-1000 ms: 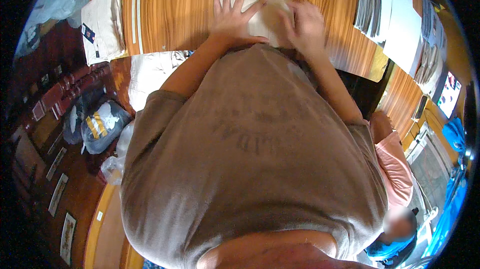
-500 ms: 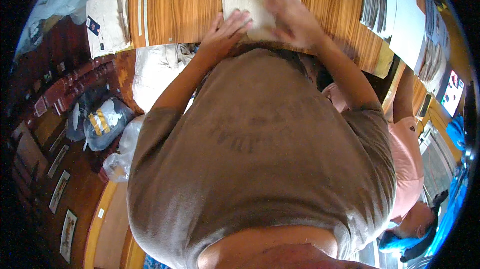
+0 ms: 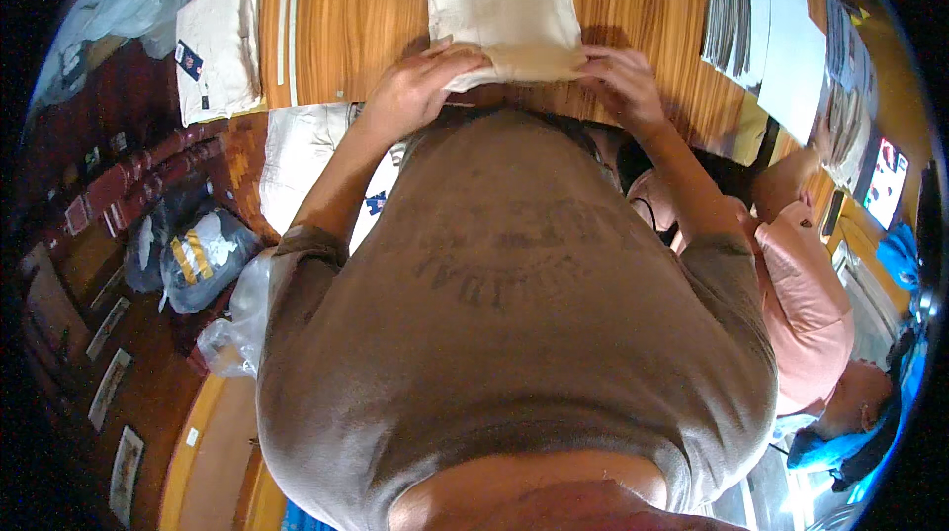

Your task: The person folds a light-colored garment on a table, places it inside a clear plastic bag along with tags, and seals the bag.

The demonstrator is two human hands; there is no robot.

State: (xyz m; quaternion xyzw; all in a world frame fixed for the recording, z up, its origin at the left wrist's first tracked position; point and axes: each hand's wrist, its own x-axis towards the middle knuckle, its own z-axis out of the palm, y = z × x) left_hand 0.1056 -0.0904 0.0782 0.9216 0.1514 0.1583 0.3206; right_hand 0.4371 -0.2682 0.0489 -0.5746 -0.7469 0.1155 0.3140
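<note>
A folded cream cloth (image 3: 504, 12) lies on the wooden table (image 3: 366, 7) straight ahead of me. My left hand (image 3: 420, 86) grips the cloth's near left corner, thumb on top. My right hand (image 3: 623, 86) pinches the near right edge of the same cloth. Both forearms reach up over my brown shirt, which hides the table edge below the cloth.
Another folded cream garment (image 3: 217, 46) with a dark tag lies at the table's left. A white pile (image 3: 306, 165) sits lower left beside plastic bags (image 3: 188, 254). Stacks of paper (image 3: 771, 46) fill the right. A person in pink (image 3: 801, 294) is at the right.
The cloth has been folded smaller. My hands slid from pressing flat on top of it down to its near edge, where each now grips a corner.
</note>
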